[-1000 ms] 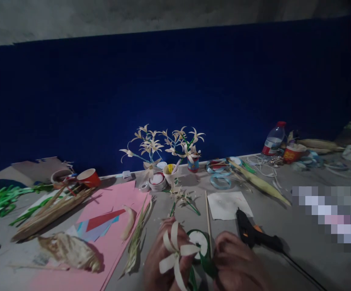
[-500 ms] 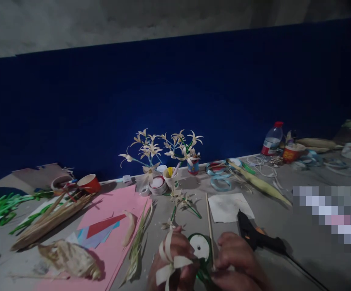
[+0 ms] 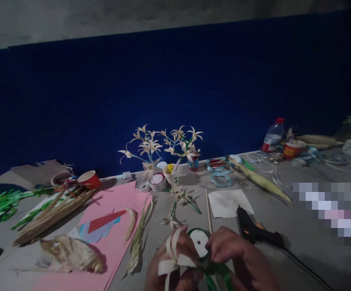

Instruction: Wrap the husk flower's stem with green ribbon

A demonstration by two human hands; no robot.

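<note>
Nearest us, our left hand (image 3: 184,247) is curled around the base of a cream flower (image 3: 175,262), whose strip petals spread over the fingers on our side; the stem is hidden. A green ribbon (image 3: 220,271) loops just below our right hand (image 3: 237,254), which is half closed, thumb and fingers drawn together. We cannot tell whether it pinches the ribbon. The flower sits left of this hand, near it but apart.

Just beyond, between our hands, a white spool (image 3: 198,240) with a green rim lies on the table (image 3: 169,210). A thin stick (image 3: 208,210) points away from us, its near end meeting the right hand's outline. To the right lies a black glue gun (image 3: 259,232), and past it a white sheet (image 3: 230,203). Farther off, finished blooms (image 3: 181,198) lie flat, and more stand upright (image 3: 151,145) before the blue wall (image 3: 163,89).
</note>
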